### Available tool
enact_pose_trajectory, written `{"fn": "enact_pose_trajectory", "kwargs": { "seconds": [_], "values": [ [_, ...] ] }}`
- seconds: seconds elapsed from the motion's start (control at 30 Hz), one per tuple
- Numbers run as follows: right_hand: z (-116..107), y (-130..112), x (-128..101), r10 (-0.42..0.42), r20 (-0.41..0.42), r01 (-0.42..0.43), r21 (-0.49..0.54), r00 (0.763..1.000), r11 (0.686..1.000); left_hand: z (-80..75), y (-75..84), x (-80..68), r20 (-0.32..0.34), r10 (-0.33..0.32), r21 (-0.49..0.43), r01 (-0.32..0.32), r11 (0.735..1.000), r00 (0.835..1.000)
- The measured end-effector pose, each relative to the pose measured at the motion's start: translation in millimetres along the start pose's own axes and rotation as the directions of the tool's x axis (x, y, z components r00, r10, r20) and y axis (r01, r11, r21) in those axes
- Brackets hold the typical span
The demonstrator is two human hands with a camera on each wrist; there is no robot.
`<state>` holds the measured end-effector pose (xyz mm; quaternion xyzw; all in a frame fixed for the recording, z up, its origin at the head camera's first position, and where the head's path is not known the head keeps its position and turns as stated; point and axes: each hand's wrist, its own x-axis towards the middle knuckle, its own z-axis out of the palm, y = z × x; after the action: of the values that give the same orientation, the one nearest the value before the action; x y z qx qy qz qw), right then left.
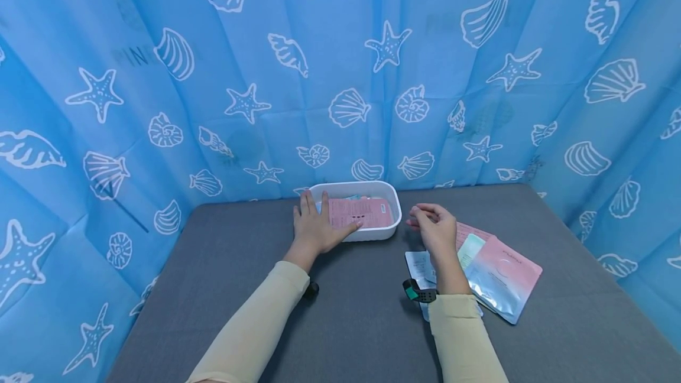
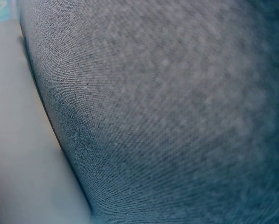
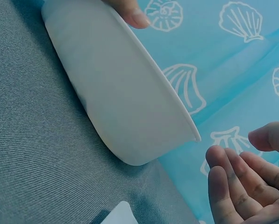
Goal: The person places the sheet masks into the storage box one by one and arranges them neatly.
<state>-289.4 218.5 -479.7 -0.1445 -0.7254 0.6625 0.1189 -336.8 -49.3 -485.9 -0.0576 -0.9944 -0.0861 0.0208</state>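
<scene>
A white oblong tub (image 1: 395, 200) stands at the back of the table, with a pink printed packet (image 1: 367, 208) lying flat inside it. Spread over the tub's left end is my left hand (image 1: 314, 230), its thumb along the near rim. My right hand (image 1: 438, 234) hovers just right of the tub, fingers loosely bent and nothing between them. The right wrist view shows the same hand (image 3: 253, 186) apart from the tub's wall (image 3: 116, 88). Beneath and beside the right forearm lie several flat packets, the top one a pink and silver-blue face mask packet (image 1: 505, 276).
The grey cloth-covered table (image 1: 351, 312) reaches back to a blue curtain (image 1: 340, 75) with white shell and starfish prints. A pale packet (image 1: 417, 268) lies partly under the right wrist. Each forearm wears a light sleeve, and a dark wrist camera (image 1: 420, 293) sits on the right wrist.
</scene>
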Motion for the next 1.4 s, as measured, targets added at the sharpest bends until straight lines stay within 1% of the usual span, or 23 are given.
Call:
{"fn": "enact_pose_trajectory", "kwargs": {
  "seconds": [0.13,0.23,0.4,0.5,0.67,0.77,0.9,1.0,1.1,1.23,1.3,1.4],
  "values": [
    [-2,-2,-1,0.006,-0.001,-0.006,-0.019,1.0,1.0,0.5,0.8,0.7,0.007,-0.002,0.0,0.002,1.0,1.0],
    [-5,-4,-2,-0.012,0.001,0.012,-0.038,1.0,0.999,0.9,1.6,-0.3,0.008,0.002,-0.011,-0.001,1.0,1.0],
    [-17,-4,-6,-0.058,0.061,0.065,-0.108,0.996,0.992,5.1,0.0,-3.2,0.004,-0.006,-0.039,0.006,0.999,1.0],
    [-33,-1,-9,-0.078,0.077,0.09,-0.162,0.994,0.983,8.3,-2.1,-4.5,0.01,-0.011,-0.038,0.011,0.999,1.0],
    [-65,6,-11,-0.074,0.045,0.083,-0.256,0.996,0.963,9.2,-3.8,-3.4,0.013,0.006,-0.013,-0.005,1.0,1.0],
    [-82,10,-12,-0.077,0.047,0.088,-0.329,0.996,0.94,7.4,-4.0,-3.6,0.015,0.007,-0.002,-0.007,1.0,1.0],
    [-107,15,-14,-0.084,0.067,0.105,-0.427,0.994,0.898,5.8,-3.8,-4.0,0.014,0.016,-0.002,-0.016,1.0,1.0],
    [-127,16,-15,-0.076,0.095,0.112,-0.468,0.993,0.876,5.6,-3.6,-3.3,0.011,0.025,-0.007,-0.025,1.0,1.0],
    [-144,17,-14,-0.055,0.101,0.096,-0.48,0.993,0.872,6.1,-4.1,-1.4,0.019,0.02,-0.011,-0.02,1.0,1.0],
    [-164,13,-10,-0.026,0.062,0.054,-0.504,0.998,0.862,4.9,-4.6,2.4,0.023,0.004,0.001,-0.004,1.0,1.0],
    [-174,10,-9,-0.024,0.038,0.041,-0.536,0.999,0.843,3.1,-4.0,4.1,0.018,0.009,0.004,-0.009,1.0,1.0],
    [-187,10,-7,-0.012,0.029,0.026,-0.573,1.0,0.819,1.8,-4.9,3.6,0.019,0.015,0.005,-0.015,1.0,1.0]
  ]
}}
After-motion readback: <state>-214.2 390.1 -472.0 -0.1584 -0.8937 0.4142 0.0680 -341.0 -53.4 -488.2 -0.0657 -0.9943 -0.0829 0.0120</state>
